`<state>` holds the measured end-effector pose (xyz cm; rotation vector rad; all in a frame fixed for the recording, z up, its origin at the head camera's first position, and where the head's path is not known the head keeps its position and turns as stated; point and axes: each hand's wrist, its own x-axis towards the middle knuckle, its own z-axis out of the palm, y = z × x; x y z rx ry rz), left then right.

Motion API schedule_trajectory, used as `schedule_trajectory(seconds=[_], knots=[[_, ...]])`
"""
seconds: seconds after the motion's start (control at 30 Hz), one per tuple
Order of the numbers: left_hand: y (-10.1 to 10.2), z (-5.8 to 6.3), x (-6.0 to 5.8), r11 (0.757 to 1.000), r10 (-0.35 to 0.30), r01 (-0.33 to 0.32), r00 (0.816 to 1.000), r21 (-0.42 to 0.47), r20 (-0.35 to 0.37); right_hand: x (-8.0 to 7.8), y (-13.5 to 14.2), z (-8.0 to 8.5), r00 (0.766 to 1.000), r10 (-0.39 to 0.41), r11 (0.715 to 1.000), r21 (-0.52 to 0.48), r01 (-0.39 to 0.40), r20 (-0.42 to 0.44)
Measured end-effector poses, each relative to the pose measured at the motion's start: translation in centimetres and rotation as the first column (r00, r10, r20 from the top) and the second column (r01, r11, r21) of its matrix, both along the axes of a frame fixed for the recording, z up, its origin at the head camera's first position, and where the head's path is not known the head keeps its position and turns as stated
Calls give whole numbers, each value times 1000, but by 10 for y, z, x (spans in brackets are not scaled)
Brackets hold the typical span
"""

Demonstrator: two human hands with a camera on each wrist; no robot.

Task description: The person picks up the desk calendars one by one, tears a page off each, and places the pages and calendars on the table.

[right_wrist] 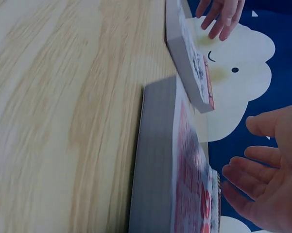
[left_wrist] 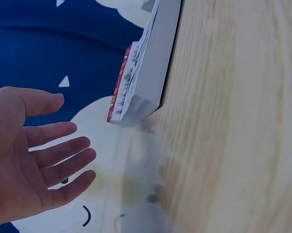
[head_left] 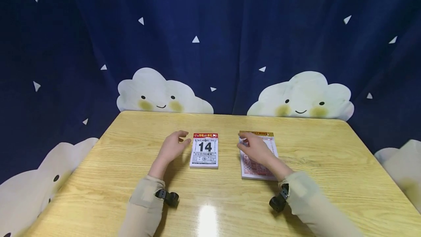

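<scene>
A small tear-off calendar (head_left: 204, 152) with a red header and a large black 14 lies on the wooden table. Just left of it my left hand (head_left: 171, 147) hovers, fingers relaxed and nothing in them. The left wrist view shows this hand (left_wrist: 43, 155) with its fingers spread, apart from the calendar's thick pad (left_wrist: 153, 73). A larger calendar (head_left: 256, 169), printed in red with a gold-striped header, lies to the right. Above its upper part is my right hand (head_left: 256, 149), hiding some of the print. In the right wrist view that hand (right_wrist: 262, 170) is loosely curved and holds nothing.
The light wooden table (head_left: 98, 178) reaches back to a dark blue curtain (head_left: 223, 39) with white triangles and smiling clouds. A black wrist camera (head_left: 171, 197) sits on the left sleeve, another camera (head_left: 279, 201) on the right.
</scene>
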<state>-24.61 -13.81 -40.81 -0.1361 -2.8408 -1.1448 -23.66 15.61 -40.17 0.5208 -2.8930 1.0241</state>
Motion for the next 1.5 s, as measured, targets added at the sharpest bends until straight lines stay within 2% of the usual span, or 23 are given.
schedule_trajectory(seconds=[0.23,0.5,0.67,0.8,0.9,1.0,1.27,1.5], knots=[[6,-2,2,999,26,-27,999,36,28,-3,-16,-4,997,-28,994,-101,36,75],[13,-8,3,987,46,-65,991,149,129,-4,-37,-13,974,-26,971,-227,79,227],[18,-11,4,982,29,-54,990,180,137,-4,-48,-17,952,-64,970,-206,130,298],[20,-15,5,979,27,-57,988,194,153,-2,-55,-22,947,-57,968,-216,130,316],[23,-15,5,982,27,-56,987,181,160,-1,-59,-25,949,-45,962,-243,125,313],[25,-14,6,987,32,-56,987,150,158,-2,-63,-27,947,-66,960,-239,146,314],[29,-12,4,996,75,-81,986,36,147,-7,-74,-29,955,-117,977,-141,160,272],[31,-15,5,997,79,-80,989,4,127,-5,-82,-26,971,-130,990,-34,140,202]])
